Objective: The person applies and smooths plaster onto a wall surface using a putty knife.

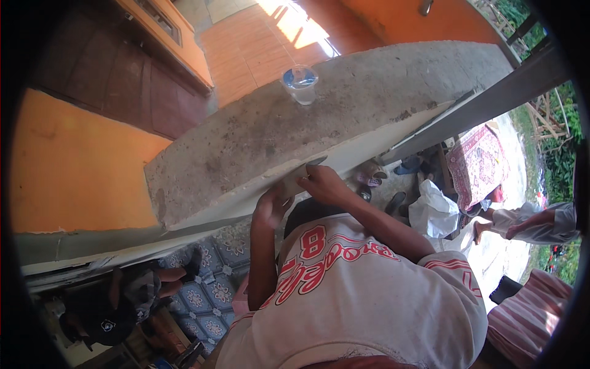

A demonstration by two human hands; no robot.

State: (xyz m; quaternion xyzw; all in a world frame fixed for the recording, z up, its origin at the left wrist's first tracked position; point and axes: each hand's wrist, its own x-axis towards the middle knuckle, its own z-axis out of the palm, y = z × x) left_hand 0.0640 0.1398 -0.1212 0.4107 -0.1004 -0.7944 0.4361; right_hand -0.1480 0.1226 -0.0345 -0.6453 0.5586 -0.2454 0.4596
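In front of my chest, by the pale side face of the low wall, both hands are close together. A flat grey-brown piece [293, 186] lies between them; its kind is not clear. My left hand [271, 206], slightly blurred, is closed at its lower left end. With bent fingers my right hand [326, 186] is closed at the other side. Just past its knuckles a thin dark blade-like tip [317, 161] sticks out; whether it belongs to the flat piece I cannot tell. A clear plastic cup [302, 86] with a blue lid stands on the wall's rough concrete top [246, 138].
A grey post [479, 104] rises at the wall's right end. Shoes [396, 203] and a white bag [433, 210] lie on the right, near a patterned red cloth [478, 163]. People sit at lower left [123, 301] and far right [534, 224]. Blue patterned tiles [206, 295] cover the floor.
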